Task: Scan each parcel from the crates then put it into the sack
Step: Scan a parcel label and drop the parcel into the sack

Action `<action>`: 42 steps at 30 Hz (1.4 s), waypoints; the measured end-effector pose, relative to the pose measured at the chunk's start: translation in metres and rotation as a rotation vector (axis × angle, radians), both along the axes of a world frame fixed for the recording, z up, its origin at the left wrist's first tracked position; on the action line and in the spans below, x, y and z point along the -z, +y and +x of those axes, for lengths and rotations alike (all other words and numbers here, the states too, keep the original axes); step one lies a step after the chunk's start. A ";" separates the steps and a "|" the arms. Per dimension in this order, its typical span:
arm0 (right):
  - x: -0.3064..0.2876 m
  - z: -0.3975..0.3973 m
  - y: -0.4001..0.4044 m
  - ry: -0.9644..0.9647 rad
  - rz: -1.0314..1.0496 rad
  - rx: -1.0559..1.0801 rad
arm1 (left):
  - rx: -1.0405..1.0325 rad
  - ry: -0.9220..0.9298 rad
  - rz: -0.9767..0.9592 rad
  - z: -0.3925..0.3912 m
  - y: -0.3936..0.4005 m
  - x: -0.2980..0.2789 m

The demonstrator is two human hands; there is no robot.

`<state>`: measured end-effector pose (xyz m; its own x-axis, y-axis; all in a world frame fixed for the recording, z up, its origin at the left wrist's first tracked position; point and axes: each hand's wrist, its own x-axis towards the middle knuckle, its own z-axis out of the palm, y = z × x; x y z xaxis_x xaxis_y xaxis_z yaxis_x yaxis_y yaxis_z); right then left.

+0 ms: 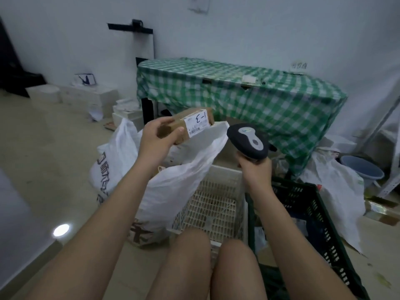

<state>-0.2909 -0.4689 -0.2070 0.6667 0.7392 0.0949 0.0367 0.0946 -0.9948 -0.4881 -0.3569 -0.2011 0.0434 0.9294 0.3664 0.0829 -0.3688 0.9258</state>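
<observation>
Both hands are occupied: the left hand (159, 135) grips a brown cardboard parcel (190, 124) by its near end, thumb on top, holding it in the air above the open mouth of the white sack (173, 182). The right hand (254, 167) is wrapped round the handle of the scanner (247, 141), whose head points up and toward the parcel's label (198, 123).

The label appears to face upward rather than toward the scanner, though blur makes this uncertain; a poor angle could mean a missed read. Held only at one end, the parcel could tip and drop into the sack unscanned. The white crate (216, 204) beside the sack looks emptied, and the dark crate (303, 208) beside it is mostly hidden.
</observation>
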 end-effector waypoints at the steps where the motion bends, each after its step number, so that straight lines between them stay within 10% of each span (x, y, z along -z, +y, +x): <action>1: 0.000 -0.003 0.004 0.005 -0.014 -0.004 | -0.038 0.121 0.018 -0.008 0.015 0.001; 8: 0.009 -0.007 0.014 -0.012 -0.123 -0.036 | 0.072 1.139 -0.181 -0.016 0.070 0.026; 19: 0.031 0.042 -0.032 -0.006 -0.256 -0.029 | 0.302 0.276 -0.034 0.037 -0.022 0.015; 42: 0.214 0.237 -0.046 0.297 -0.398 0.474 | 0.721 0.773 -0.383 0.304 -0.017 0.216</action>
<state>-0.0535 -0.5147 -0.4212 0.8826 0.3020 -0.3603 -0.2955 -0.2397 -0.9248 -0.1841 -0.3741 -0.4171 0.7082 0.6410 -0.2959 0.5659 -0.2647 0.7809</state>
